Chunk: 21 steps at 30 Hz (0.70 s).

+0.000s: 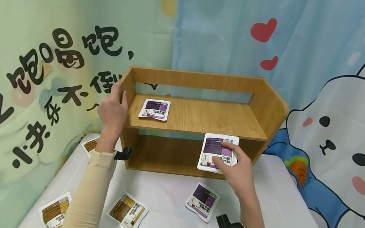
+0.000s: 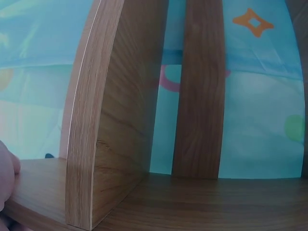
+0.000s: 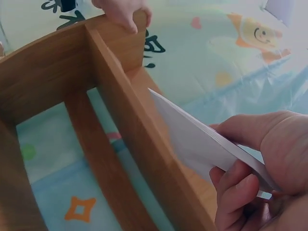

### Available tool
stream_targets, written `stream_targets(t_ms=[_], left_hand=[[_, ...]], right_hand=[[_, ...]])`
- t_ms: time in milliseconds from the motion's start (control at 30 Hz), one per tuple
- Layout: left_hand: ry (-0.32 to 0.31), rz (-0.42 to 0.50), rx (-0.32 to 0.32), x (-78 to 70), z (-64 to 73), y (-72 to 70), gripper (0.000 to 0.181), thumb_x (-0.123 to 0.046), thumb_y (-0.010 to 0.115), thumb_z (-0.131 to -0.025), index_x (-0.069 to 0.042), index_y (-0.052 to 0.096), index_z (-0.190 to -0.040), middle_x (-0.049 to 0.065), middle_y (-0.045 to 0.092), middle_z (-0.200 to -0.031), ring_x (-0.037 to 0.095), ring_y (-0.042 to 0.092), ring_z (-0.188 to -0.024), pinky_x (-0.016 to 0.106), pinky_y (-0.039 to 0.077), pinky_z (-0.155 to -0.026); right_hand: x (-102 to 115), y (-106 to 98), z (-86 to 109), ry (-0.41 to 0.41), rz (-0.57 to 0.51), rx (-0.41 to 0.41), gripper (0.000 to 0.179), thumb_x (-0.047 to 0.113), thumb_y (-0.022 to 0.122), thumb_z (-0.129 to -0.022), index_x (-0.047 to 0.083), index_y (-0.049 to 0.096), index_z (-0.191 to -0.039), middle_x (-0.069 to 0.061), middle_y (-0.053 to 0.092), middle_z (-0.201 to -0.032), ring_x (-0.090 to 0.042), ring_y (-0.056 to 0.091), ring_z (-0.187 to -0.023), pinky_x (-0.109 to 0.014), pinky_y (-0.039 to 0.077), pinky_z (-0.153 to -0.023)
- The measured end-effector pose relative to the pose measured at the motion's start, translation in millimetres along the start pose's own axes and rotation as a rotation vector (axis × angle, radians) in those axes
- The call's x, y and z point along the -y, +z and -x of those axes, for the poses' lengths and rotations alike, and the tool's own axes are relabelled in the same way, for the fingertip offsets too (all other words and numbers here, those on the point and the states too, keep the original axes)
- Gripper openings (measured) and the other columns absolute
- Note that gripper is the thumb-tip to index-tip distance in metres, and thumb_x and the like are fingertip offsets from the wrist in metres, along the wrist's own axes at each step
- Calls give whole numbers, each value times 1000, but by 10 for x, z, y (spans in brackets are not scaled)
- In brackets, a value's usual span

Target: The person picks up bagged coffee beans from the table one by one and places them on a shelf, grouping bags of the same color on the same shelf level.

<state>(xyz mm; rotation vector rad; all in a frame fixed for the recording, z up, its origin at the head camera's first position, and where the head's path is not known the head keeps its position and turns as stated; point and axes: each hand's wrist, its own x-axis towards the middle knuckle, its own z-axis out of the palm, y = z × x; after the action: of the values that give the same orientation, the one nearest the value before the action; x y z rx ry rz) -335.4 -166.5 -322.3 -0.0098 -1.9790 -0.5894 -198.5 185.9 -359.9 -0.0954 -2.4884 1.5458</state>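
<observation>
My left hand [image 1: 113, 109] grips the top edge of the left side panel of a two-tier wooden shelf [image 1: 202, 79]. In the right wrist view that left hand [image 3: 126, 12] shows at the far end of the shelf. My right hand [image 1: 236, 165] pinches a white flat packet [image 1: 210, 151] with a purple label, in front of the shelf's lower right part. From the right wrist, the packet [image 3: 192, 139] is seen edge-on, between thumb and curled fingers. A similar purple packet [image 1: 154, 109] lies on the upper board, towards the left.
On the white table [image 1: 163, 201] before the shelf lie another purple packet [image 1: 202, 201] and a brown-labelled packet [image 1: 128, 213]. Further left are brown packets, one [image 1: 56, 211] near the front and one [image 1: 90, 145] partly behind my left arm. Printed curtains [image 1: 216, 34] hang behind.
</observation>
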Motion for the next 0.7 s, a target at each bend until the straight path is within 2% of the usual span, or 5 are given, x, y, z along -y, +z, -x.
stream_targets(t_ms=[67, 167, 333, 467, 700], left_hand=[[-6, -6, -2, -7, -2, -4, 31, -19, 59, -97, -14, 57, -128, 20, 71, -93, 36, 60, -53, 47, 42, -44], [-6, -6, -8, -21, -7, -1, 31, -18, 60, -97, -14, 58, -127, 20, 71, -93, 38, 61, -55, 47, 42, -44], [7, 12, -1, -43, -21, 7, 31, -18, 59, -97, -12, 57, -127, 20, 71, -93, 36, 61, -55, 45, 42, -44], [7, 10, -9, -43, -25, 9, 31, -17, 60, -96, -12, 58, -126, 20, 71, -93, 37, 61, -56, 46, 42, -44], [3, 3, -13, -28, -17, -6, 31, -18, 60, -96, -12, 58, -127, 20, 71, -92, 35, 60, -52, 45, 41, -43]], right_hand=[[47, -2, -11, -17, -1, 18, 56, 24, 76, -85, 15, 54, -136, -15, 46, -138, -29, 50, -110, -17, 47, -76], [120, -7, -55, -62, -6, 39, 55, 21, 76, -85, 14, 54, -136, -16, 47, -136, -30, 53, -105, -18, 49, -73], [251, -29, -167, -150, 4, 37, 54, 22, 76, -86, 12, 54, -135, -15, 47, -138, -29, 53, -104, -18, 49, -73], [381, -42, -269, -174, 2, 44, 55, 23, 76, -86, 12, 55, -135, -14, 46, -139, -29, 53, -106, -18, 48, -74], [635, -42, -476, -218, -9, 70, 55, 23, 77, -85, 12, 56, -134, -13, 48, -135, -26, 51, -105, -27, 45, -79]])
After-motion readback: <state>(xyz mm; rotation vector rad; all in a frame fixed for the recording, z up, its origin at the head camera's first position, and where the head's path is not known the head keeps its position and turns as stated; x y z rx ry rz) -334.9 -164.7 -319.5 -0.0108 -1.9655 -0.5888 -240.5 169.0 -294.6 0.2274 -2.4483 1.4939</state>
